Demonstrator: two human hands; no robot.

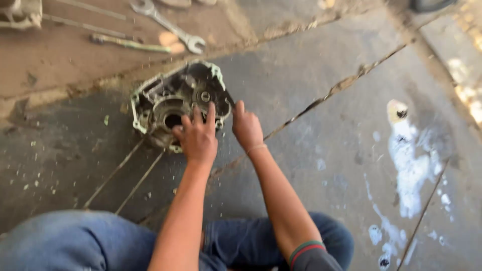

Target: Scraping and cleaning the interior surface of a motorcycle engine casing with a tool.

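Observation:
A grimy metal engine casing (170,95) with round bores and a pale green-tinged rim lies on the concrete floor in the head view. My left hand (197,135) rests on its near edge, fingers spread over the casing beside the big round hole. My right hand (246,126) grips the casing's right rim, fingers curled around the edge. Two thin rods (125,178) stick out from under the casing toward my knees. Small bits fly in the air around the hands.
A large combination spanner (170,26), a thin greenish tool (130,43) and long rods (85,24) lie on the dusty floor beyond. White paint splashes (409,160) mark the concrete at right. My jeans-clad legs (75,241) fill the bottom.

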